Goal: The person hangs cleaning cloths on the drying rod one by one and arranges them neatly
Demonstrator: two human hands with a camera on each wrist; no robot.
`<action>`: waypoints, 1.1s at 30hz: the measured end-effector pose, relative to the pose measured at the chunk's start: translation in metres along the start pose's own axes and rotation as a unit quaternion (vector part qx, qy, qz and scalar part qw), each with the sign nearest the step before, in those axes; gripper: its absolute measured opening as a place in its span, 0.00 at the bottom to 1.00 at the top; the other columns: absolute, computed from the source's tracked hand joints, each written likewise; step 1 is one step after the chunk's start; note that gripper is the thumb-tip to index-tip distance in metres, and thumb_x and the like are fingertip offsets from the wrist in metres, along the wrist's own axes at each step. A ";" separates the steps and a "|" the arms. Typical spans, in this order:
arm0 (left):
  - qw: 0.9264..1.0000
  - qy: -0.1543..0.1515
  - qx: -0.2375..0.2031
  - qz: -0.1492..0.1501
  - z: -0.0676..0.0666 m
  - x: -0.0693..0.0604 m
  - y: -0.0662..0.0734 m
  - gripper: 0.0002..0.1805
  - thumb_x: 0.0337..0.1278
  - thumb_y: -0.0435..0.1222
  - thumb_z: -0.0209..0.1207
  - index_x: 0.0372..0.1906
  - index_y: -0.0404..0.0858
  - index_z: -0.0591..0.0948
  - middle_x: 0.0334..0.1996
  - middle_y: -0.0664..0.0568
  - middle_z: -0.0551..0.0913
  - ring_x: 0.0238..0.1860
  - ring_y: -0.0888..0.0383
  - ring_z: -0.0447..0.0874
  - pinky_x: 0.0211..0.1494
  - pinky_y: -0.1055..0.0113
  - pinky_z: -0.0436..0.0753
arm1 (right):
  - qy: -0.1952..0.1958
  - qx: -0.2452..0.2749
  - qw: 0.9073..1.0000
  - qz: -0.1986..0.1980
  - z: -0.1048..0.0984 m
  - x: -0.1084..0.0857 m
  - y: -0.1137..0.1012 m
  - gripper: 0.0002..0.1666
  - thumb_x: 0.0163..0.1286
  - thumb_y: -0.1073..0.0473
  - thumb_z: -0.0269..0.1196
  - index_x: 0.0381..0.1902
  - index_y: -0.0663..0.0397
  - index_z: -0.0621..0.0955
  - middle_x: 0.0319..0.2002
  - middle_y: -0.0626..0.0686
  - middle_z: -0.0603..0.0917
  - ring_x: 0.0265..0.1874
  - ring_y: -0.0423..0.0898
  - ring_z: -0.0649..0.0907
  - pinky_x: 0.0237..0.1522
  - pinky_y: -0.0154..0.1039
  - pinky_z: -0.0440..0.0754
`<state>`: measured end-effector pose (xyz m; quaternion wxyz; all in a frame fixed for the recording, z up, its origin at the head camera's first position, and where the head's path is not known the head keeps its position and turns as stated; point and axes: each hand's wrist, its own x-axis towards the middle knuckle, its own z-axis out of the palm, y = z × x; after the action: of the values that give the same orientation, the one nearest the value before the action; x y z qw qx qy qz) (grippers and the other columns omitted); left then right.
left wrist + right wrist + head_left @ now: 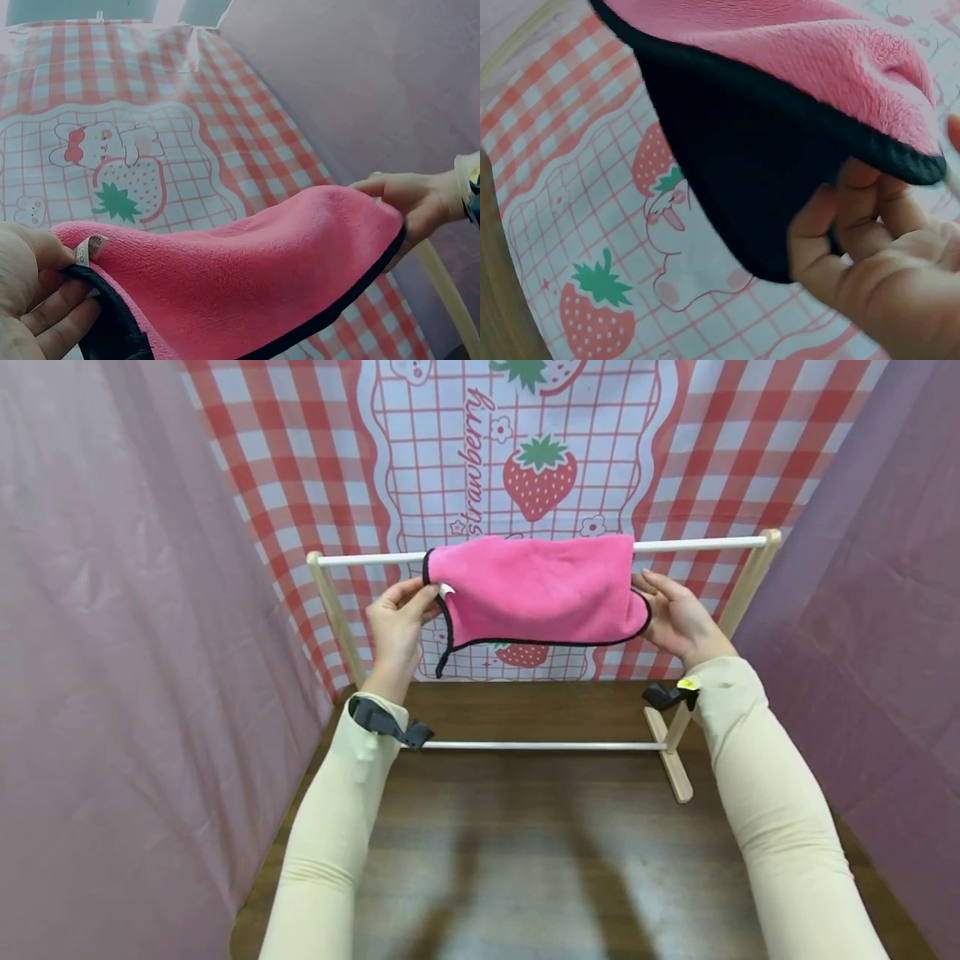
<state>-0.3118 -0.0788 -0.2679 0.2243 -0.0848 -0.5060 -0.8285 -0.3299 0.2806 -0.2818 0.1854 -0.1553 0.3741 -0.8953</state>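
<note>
A pink fleecy towel [536, 593] with black edging is draped over the white top rail [701, 545] of a rack. At the towel's left edge, beside a small white tag [90, 250], my left hand [401, 618] pinches the cloth between thumb and fingers. My right hand [678, 614] is at the right edge, its fingers partly hidden behind the cloth. In the right wrist view, those fingers [817, 240] curl against the towel's dark underside [727, 157], below the pink fold. The thumb shows only slightly there, at the frame's right border.
Wooden posts [746, 581] carry the rail, with a foot [671, 760] and a lower white bar [547, 746] on the brown tabletop [525, 860]. Behind hangs a red-checked strawberry cloth [285, 452]. Pinkish curtains [112, 652] flank both sides.
</note>
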 end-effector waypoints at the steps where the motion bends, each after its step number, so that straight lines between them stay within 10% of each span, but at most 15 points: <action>1: 1.000 0.001 0.003 -0.002 -0.001 0.001 0.001 0.11 0.54 0.17 0.63 0.29 0.36 0.84 0.23 0.52 0.85 0.22 0.61 0.84 0.32 0.68 0.88 | -0.002 -0.004 1.000 0.016 0.003 0.001 -0.002 0.20 0.82 0.53 0.44 0.60 0.60 0.73 0.48 0.57 0.85 0.45 0.49 0.85 0.46 0.41 0.84; 6: 1.000 0.004 0.009 -0.006 -0.003 0.003 0.004 0.11 0.54 0.18 0.63 0.29 0.36 0.84 0.23 0.52 0.85 0.22 0.62 0.84 0.32 0.68 0.88 | -0.022 -0.060 0.997 0.054 0.013 0.006 -0.004 0.25 0.83 0.55 0.42 0.45 0.61 0.85 0.38 0.56 0.87 0.35 0.46 0.86 0.39 0.37 0.85; 14: 1.000 0.001 0.010 0.006 -0.007 0.006 0.007 0.09 0.54 0.18 0.63 0.31 0.34 0.84 0.23 0.53 0.84 0.22 0.62 0.84 0.31 0.69 0.87 | -0.021 -0.110 0.993 -0.036 0.014 0.004 -0.004 0.25 0.82 0.63 0.39 0.37 0.61 0.84 0.32 0.55 0.86 0.29 0.46 0.84 0.34 0.37 0.83; 20: 1.000 -0.002 0.004 0.010 -0.009 0.014 0.011 0.12 0.55 0.18 0.62 0.29 0.38 0.84 0.24 0.52 0.84 0.23 0.61 0.84 0.31 0.70 0.87 | 0.001 -0.090 0.990 -0.110 0.019 -0.004 -0.011 0.19 0.77 0.72 0.46 0.38 0.68 0.85 0.34 0.58 0.87 0.33 0.48 0.86 0.38 0.37 0.85; 33: 0.998 0.000 0.062 -0.009 -0.006 0.038 0.025 0.06 0.57 0.21 0.63 0.35 0.32 0.85 0.27 0.51 0.83 0.26 0.61 0.82 0.32 0.70 0.87 | 0.011 -0.107 0.984 -0.143 0.044 -0.001 -0.030 0.21 0.71 0.79 0.49 0.54 0.64 0.83 0.43 0.59 0.84 0.35 0.49 0.85 0.36 0.38 0.86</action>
<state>-0.3337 -0.1049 -0.2363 0.2213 -0.0663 -0.5573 -0.7975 -0.3167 0.2739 -0.2306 0.0331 -0.2162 0.4434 -0.8692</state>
